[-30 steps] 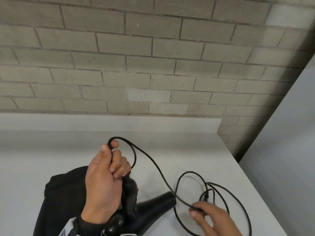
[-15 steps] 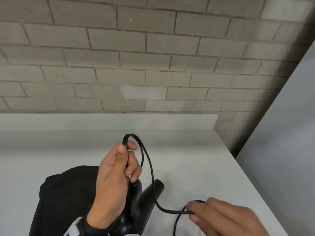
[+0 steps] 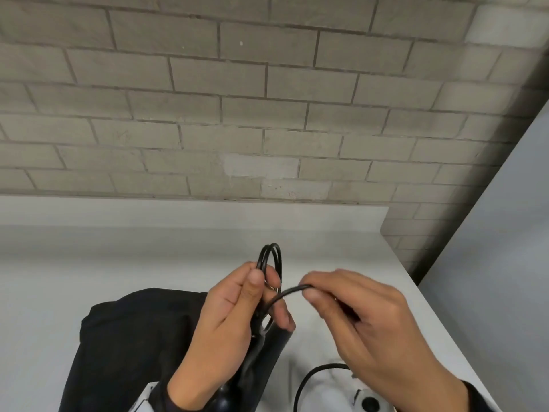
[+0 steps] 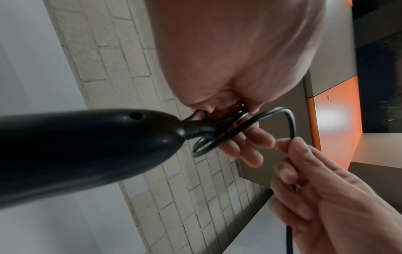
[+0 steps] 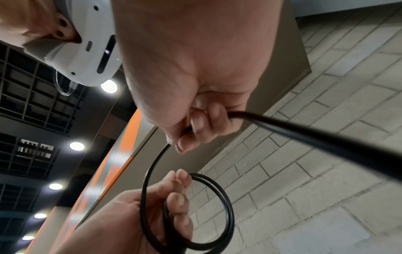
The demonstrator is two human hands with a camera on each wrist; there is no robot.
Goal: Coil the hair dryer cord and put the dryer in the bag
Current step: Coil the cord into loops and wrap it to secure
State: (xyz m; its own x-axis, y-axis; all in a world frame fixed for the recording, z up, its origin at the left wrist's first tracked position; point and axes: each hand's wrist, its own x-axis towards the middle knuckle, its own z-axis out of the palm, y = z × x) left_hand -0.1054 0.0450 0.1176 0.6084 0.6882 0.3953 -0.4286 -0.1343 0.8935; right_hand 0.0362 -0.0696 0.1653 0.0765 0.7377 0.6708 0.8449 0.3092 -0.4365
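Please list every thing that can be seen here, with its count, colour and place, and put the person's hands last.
hair dryer: one, black, above the table, handle in the left hand
cord: one, black, loops at the left fingers, a length running to the right hand
bag: one, black, on the table, at left
table: one, white, against the wall
wall: one, grey brick, behind the table
left hand: one, grips the loops
right hand: one, pinches the cord

Both hands are bare. A dark sleeve cuff [image 3: 478, 394] shows at the right wrist (another at the left [image 3: 166, 401]). White wrist-camera housings [image 3: 367, 401] sit beside them.
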